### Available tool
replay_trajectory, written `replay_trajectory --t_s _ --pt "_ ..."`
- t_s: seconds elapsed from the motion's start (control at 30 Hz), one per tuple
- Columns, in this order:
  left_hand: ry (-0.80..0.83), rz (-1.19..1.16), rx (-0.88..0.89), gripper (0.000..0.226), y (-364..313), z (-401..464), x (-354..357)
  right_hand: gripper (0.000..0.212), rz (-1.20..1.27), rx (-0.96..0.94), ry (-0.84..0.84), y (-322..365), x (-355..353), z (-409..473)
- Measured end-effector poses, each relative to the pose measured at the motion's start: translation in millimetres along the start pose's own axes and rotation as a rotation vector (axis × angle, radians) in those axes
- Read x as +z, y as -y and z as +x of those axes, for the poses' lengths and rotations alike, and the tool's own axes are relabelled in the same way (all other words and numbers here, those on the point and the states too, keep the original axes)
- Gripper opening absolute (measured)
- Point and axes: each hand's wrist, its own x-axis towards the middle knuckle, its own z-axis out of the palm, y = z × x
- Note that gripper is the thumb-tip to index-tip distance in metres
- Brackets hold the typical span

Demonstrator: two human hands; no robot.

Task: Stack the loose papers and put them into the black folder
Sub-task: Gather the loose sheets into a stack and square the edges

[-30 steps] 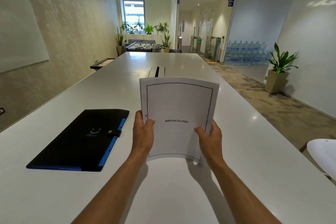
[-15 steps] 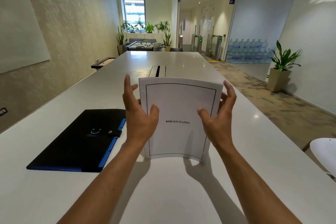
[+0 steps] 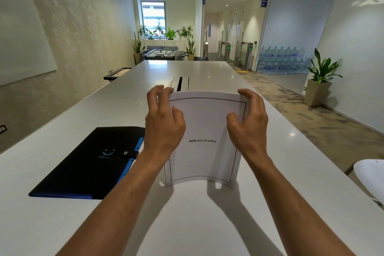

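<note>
A stack of white papers stands upright on its bottom edge on the white table, its front sheet reading "BIBLIOGRAPHY" inside a thin black border. My left hand grips the stack's upper left corner, fingers curled over the top edge. My right hand grips the upper right corner the same way. The black folder lies flat and closed to the left of the papers, with blue edging and a snap tab, a little apart from my left forearm.
A dark cable slot is set into the table just behind the papers. A white chair seat sits off the table's right edge. A potted plant stands by the right wall, and a whiteboard hangs on the left wall.
Both hands have slid up the papers, from the lower sides to the top corners, and now curl over the top edge. The stack stays upright on the table.
</note>
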Motion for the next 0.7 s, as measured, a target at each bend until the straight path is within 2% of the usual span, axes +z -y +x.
replay_trajectory --t_s 0.2,0.37,0.5,0.63,0.7 --pt "-0.046 -0.13 -0.086 0.043 1.6 -7.4 4.5 0.07 0.146 0.135 0.038 0.1 -2.8 -3.4" --pt "0.012 -0.32 -0.196 0.058 7.4 -20.8 10.0 0.082 0.196 0.202 0.052 -11.1 2.8 -15.8" --pt "0.098 -0.44 -0.312 0.056 17.5 -37.5 19.8 0.065 0.249 0.299 0.07 -30.4 12.1 -33.5" --pt "0.135 -0.489 -0.463 0.039 26.3 -52.8 29.9 0.047 0.266 0.364 0.106 -47.2 20.7 -50.8" --pt "0.139 -0.487 -0.491 0.028 28.0 -54.9 32.1 0.044 0.262 0.363 0.112 -49.6 22.9 -54.1"
